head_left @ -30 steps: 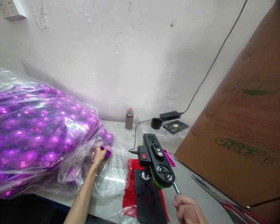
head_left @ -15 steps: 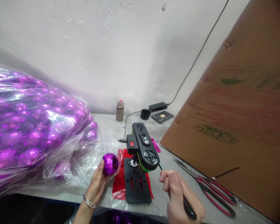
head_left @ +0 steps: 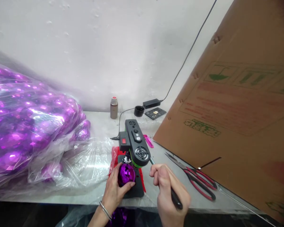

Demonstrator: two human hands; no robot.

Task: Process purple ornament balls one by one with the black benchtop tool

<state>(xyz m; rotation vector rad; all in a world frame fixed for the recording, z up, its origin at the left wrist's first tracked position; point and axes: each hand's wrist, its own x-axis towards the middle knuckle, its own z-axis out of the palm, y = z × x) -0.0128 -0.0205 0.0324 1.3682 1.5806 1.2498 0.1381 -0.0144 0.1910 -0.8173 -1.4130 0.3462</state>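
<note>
My left hand (head_left: 115, 189) is wrapped around a purple faceted shiny ball ornament (head_left: 126, 174), palm under it, fingers curled on its near side. The ball sits on the black slotted base plate (head_left: 137, 189) of the small black-and-green bench press tool (head_left: 134, 147), right below the tool's head; the small metal fitting (head_left: 127, 159) under the head is just above the ball's top, touching or nearly so, can't tell which. My right hand (head_left: 167, 189) is closed in a fist around the black-gripped metal lever handle (head_left: 173, 198), which runs from the tool's right side down and toward me. So the ball is directly left of my right hand, close but apart, and the left hand is the one on it. Lever's long axis goes diagonally from the tool head to the near-right; the tool body's long axis runs away from me toward the wall. A red plastic sheet (head_left: 114, 154) lies under the base plate on the grey desk (head_left: 101, 126). Left of it: a big clear plastic bag full of purple ornaments (head_left: 26, 126). Right of my right hand: red-handled scissors (head_left: 196, 178) flat on the desk, beside a leaning brown cardboard sheet (head_left: 239, 110). At the back by the wall: a small metal flask with a red cap (head_left: 113, 107), a black power adapter (head_left: 151, 103) and its cable.
</note>
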